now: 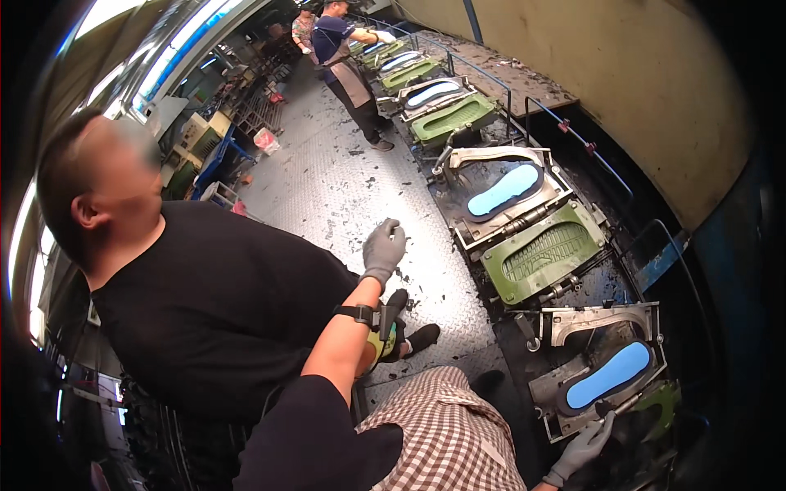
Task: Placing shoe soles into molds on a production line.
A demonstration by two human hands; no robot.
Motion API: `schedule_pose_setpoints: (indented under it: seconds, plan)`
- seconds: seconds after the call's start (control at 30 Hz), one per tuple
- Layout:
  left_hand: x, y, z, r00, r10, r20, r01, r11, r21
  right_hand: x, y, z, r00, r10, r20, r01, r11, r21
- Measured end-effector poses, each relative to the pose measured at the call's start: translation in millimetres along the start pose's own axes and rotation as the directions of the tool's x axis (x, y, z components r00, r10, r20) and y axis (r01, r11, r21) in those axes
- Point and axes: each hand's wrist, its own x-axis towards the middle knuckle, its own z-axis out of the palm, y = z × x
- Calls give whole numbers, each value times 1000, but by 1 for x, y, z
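Observation:
My right hand [585, 448], in a grey glove, is at the front edge of the nearest open mould [540, 393]. Its thumb and fingertips pinch a small black piece [604, 407], whose kind I cannot make out. Just beyond the fingers, a shoe sole [610, 376] with a light blue top and dark rim lies in the mould. My left hand [384, 250], also grey-gloved, is raised over the walkway, away from the moulds. Its fingers are curled, with nothing visible in them. A dark strap with a small device [365, 314] goes round my left wrist.
A person in a black shirt [213, 286] stands close on my left. More moulds with green plates [543, 252] and blue-topped soles [505, 190] line the right side. Another person in an apron [352, 74] works farther along. Dark scraps litter the metal floor [327, 176].

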Motion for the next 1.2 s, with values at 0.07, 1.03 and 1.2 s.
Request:
schedule_pose_setpoints:
  seconds: [0.07,1.03,1.2]
  plan:
    - [-14,-60,-17,989,-148,-30,150,968,199,3,-32,5,995,27,93,-23,999,-42]
    - [-316,168,-46,667,518,536,-426,855,-296,-69,38,-218,952,-38,-304,-9,988,-153]
    - [-475,339,48,316,863,393,-700,492,-517,-58,70,-228,941,135,-310,-198,963,-183]
